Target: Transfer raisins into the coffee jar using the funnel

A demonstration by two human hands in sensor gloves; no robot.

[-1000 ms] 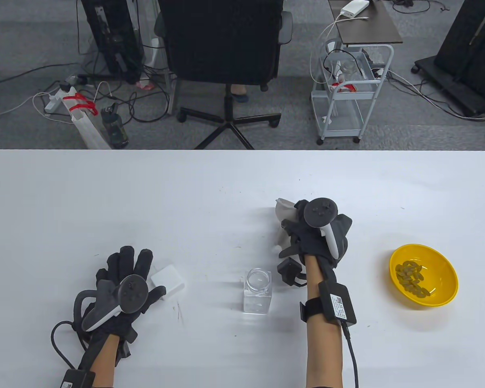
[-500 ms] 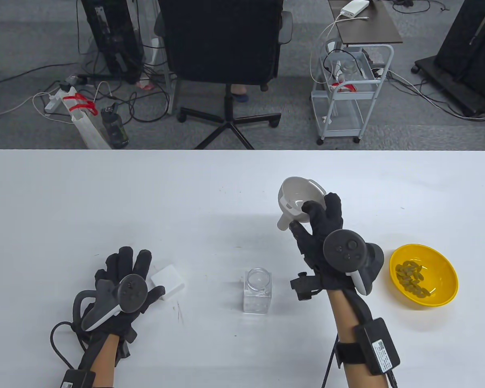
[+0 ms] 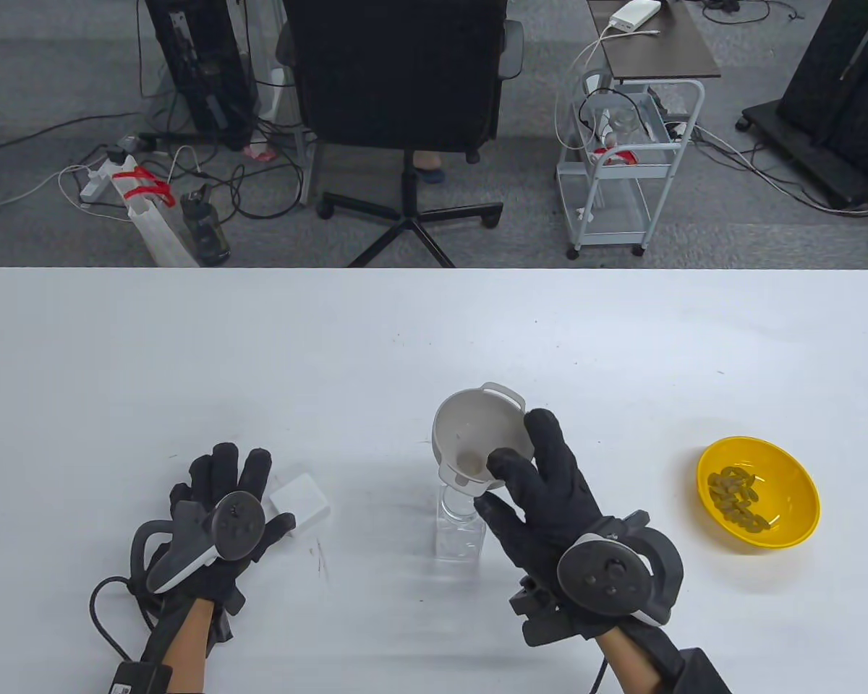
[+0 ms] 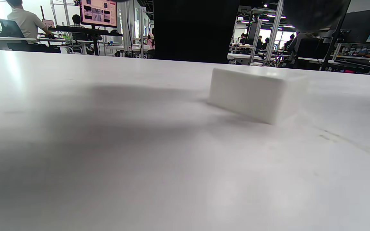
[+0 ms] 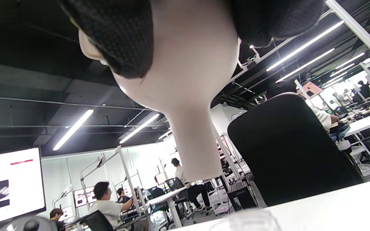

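White table (image 3: 405, 340) carries raisins (image 3: 738, 495) in a yellow bowl (image 3: 799, 499); right hand (image 3: 550, 499) grips the funnel (image 3: 470, 434) above the jar (image 3: 459, 531); left hand (image 3: 220, 506) rests flat, fingers spread.

Beyond the white worktop (image 3: 188, 347) lies grey carpet (image 3: 43, 94) strewn with cables. A black office chair (image 3: 401, 79) on castors faces the far edge, with a white wire trolley (image 3: 615, 181) to its right. Long ceiling strip lights (image 5: 303, 65) glow over distant desks and monitors (image 4: 99, 12).
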